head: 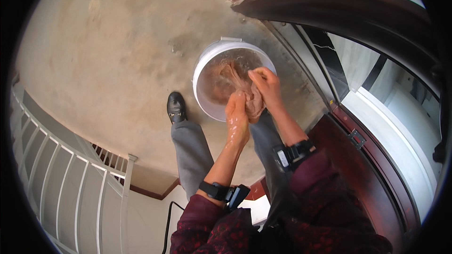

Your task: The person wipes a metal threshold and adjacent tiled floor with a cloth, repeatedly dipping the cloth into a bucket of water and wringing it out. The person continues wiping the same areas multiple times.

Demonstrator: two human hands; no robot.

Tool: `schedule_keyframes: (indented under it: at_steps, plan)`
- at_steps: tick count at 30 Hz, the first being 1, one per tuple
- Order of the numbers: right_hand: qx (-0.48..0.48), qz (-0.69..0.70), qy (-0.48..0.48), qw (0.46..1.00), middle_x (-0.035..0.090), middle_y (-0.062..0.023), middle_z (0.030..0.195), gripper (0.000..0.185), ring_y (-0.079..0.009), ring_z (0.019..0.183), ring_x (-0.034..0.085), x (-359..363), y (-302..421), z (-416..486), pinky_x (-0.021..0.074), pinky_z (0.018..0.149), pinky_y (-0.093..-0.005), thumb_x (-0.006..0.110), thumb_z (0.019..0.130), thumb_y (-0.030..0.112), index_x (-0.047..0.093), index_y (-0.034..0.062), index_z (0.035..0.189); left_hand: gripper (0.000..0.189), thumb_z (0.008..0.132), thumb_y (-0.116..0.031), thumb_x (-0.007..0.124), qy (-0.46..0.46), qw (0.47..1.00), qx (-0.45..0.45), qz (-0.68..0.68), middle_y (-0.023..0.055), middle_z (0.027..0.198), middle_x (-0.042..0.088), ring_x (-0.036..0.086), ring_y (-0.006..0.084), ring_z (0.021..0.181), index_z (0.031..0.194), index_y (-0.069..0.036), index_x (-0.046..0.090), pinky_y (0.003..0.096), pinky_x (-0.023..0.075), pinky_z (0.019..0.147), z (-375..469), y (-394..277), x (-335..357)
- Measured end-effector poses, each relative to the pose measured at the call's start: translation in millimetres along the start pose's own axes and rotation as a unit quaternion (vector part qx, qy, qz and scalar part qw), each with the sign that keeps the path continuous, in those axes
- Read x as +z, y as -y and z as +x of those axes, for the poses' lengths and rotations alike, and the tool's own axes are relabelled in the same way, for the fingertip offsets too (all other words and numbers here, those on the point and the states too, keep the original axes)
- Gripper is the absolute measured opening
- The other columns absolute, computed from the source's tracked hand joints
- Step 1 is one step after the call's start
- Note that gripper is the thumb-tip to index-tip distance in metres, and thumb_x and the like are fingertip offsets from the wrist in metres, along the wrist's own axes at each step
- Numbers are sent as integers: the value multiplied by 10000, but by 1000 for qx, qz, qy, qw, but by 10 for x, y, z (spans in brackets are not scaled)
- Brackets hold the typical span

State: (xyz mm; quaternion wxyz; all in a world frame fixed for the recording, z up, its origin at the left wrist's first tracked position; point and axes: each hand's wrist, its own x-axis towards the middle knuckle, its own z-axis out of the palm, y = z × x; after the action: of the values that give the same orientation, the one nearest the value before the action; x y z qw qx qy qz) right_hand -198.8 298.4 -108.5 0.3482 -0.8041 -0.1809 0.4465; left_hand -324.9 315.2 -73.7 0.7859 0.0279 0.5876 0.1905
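Note:
A wet brownish-pink cloth (253, 104) hangs bunched over the near right rim of a white plastic bucket (206, 100), and part of it trails down inside. Murky water (216, 86) stands in the bucket. My left hand (236, 114), wet and shiny, grips the bunched cloth from the left side. On the cloth's right side is my right hand (267, 86), its fingers curled above the bucket's rim; the fingertips' hold on the cloth is not clear to see. The bucket's wire handle with its light grip (231, 39) lies at the far rim.
The bucket stands on a stained concrete floor (123, 60). My black shoe (176, 107) is left of it. A white metal railing (72, 155) borders a stairwell at lower left. At right are an open dark red door (356, 169) and a doorway with a metal threshold (300, 63).

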Motion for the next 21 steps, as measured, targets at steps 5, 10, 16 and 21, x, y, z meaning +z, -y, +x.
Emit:
schedule_keyframes:
  at_steps: [5,10,16,21]
  plan:
    - [-194,-78,118,971,592,-151,1300,658,-241,1107,634,-223,194,-366,491,997,-347,791,776,121,560,63,1390,649,1082,-521,330,226,970,-21,-91,120,1489,472,480,241,1341,1517,-41,376,446,386,1110,-86,-121,-102]
    - [-61,-235,48,969,565,-188,1206,613,-373,1120,594,166,-289,54,530,939,-417,709,735,14,608,151,1324,699,1045,-559,402,-26,993,-50,106,195,1436,475,479,297,1302,1539,-68,352,446,390,1074,-104,-113,-225]
    - [-53,-325,28,944,587,-178,1202,476,-381,1031,641,526,-707,243,553,869,-449,685,774,59,651,106,1246,657,1023,-502,501,-74,993,12,87,133,1407,498,488,265,1263,1535,-109,376,424,396,1036,-75,-97,-474]
    - [2,-23,143,990,644,-140,1239,295,-258,1028,677,75,28,-331,543,856,-359,656,807,44,716,28,1095,821,1006,-531,531,-40,997,-70,5,159,1547,334,476,328,1279,1613,-127,153,437,418,1023,-5,-132,-305]
